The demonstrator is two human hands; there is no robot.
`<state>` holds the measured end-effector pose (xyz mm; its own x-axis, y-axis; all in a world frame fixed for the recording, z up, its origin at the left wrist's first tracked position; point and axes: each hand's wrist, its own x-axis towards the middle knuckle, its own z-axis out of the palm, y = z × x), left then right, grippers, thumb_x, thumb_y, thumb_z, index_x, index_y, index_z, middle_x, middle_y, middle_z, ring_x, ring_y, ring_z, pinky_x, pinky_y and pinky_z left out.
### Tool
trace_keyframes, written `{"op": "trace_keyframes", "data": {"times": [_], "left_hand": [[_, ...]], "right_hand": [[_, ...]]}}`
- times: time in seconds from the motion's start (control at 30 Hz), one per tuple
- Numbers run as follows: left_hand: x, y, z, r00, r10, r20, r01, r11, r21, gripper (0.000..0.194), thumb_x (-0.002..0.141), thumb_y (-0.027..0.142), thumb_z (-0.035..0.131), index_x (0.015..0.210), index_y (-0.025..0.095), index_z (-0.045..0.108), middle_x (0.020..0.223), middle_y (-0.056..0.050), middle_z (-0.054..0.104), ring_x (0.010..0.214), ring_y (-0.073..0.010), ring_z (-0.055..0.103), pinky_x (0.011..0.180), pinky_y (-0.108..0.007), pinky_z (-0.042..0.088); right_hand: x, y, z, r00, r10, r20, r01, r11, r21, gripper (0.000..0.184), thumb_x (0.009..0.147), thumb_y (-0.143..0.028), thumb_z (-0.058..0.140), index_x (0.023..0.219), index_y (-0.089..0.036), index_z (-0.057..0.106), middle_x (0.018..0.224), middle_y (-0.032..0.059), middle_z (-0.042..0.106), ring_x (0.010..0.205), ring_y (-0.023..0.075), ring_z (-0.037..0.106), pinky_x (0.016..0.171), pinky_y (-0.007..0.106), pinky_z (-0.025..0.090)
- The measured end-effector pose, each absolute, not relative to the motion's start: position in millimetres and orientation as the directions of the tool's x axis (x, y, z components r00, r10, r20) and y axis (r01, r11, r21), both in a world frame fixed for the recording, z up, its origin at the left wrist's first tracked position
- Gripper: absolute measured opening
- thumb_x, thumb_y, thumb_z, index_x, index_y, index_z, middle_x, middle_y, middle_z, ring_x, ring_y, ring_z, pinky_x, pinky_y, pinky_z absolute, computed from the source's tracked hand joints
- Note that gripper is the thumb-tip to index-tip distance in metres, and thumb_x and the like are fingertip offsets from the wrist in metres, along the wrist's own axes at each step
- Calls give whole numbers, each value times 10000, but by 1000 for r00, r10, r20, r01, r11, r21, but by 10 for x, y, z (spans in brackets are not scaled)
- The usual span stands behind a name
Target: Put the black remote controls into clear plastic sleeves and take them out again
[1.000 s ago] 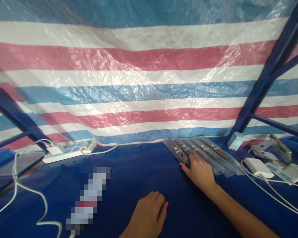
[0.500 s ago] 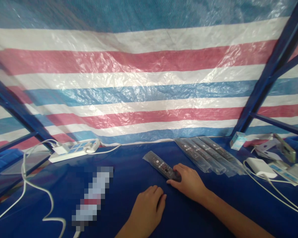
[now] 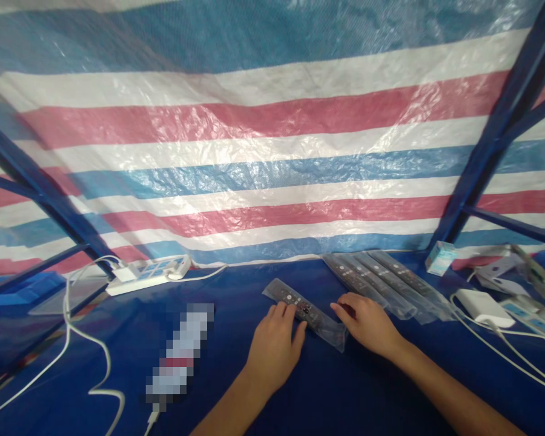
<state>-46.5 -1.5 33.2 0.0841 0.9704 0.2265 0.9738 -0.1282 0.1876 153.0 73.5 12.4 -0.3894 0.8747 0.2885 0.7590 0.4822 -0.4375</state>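
A black remote control [image 3: 311, 315] in a clear plastic sleeve lies slantwise on the blue table. The fingertips of my left hand [image 3: 275, 345] rest at its near left edge, with the thumb held apart; whether they press on the sleeve I cannot tell. Just off the remote's right end is my right hand [image 3: 370, 321], its thumb and fingers apart and nothing between them. Beyond that hand, several more sleeved remotes [image 3: 393, 281] lie side by side in a slanted row.
At the back left stands a white power strip [image 3: 149, 275] with plugs and cables. A pixelated pale object [image 3: 181, 354] lies at left. To the right are a small box [image 3: 440, 257], a white adapter [image 3: 481, 307] and cables. Blue metal posts [image 3: 485, 139] and a striped tarp [image 3: 272, 121] enclose the back.
My right hand has let go of the remote's right end and moved a little right. My left hand has moved up to the remote's near edge. The view has shifted slightly.
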Motion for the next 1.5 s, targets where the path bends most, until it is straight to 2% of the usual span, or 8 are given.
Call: {"op": "trace_keyframes", "data": {"times": [0.2,0.3,0.4,0.57,0.77,0.97,1.17,1.5], "left_hand": [[-120,103,372,100,951,294,966,-163,199,270,933,346,403,1008,184,605,1014,-85,620,983,-224,583,858,-340,488],[-379,486,409,-127,944,305,983,77,169,300,946,271,354,1056,138,599,1116,-138,602,1067,-244,554,885,-343,464],[-766,866,379,-325,942,81,918,293,267,299,924,274,412,1036,92,621,1157,-190,604,1121,-285,547,870,-348,454],[-1106,1114,242,-300,953,-35,887,293,356,177,865,207,515,803,154,672,869,-98,717,870,-204,663,715,-243,456],[-1097,1079,151,-289,957,0,877,265,400,181,856,123,485,806,147,658,896,-112,716,885,-201,664,712,-239,441],[-1117,1027,134,-291,955,63,877,240,416,200,876,88,449,948,116,634,945,-146,701,941,-216,650,781,-265,433],[-1145,1002,167,-280,959,46,857,228,461,168,881,217,533,831,148,679,872,-89,711,870,-196,655,748,-247,440],[-1204,968,157,-256,959,121,845,161,509,199,867,109,488,792,170,662,822,-36,694,811,-148,624,754,-220,425]], "right_hand": [[1509,716,125,-401,876,267,755,481,-445,379,924,-423,402,667,-204,573,699,21,629,619,145,566,582,263,356],[1518,704,161,-385,883,269,769,468,-436,400,924,-439,395,642,-207,558,681,19,622,601,146,561,571,264,346],[1519,686,194,-392,884,254,775,466,-427,405,926,-435,390,635,-209,557,675,19,625,599,149,568,563,264,341],[1523,677,210,-409,884,225,780,467,-416,409,931,-422,382,632,-207,560,691,26,641,616,153,578,569,268,346],[1528,702,173,-424,883,201,777,469,-420,395,932,-414,397,644,-203,567,689,24,635,630,153,584,585,265,354],[1518,690,189,-433,883,182,779,468,-417,412,935,-424,374,636,-207,555,686,23,632,643,162,590,594,264,355],[1535,697,174,-443,877,185,770,478,-423,406,933,-428,383,639,-207,557,704,29,648,639,159,589,581,264,346],[1540,707,194,-437,882,179,769,469,-434,411,929,-435,376,648,-207,571,722,33,660,644,161,588,586,276,358]]}}
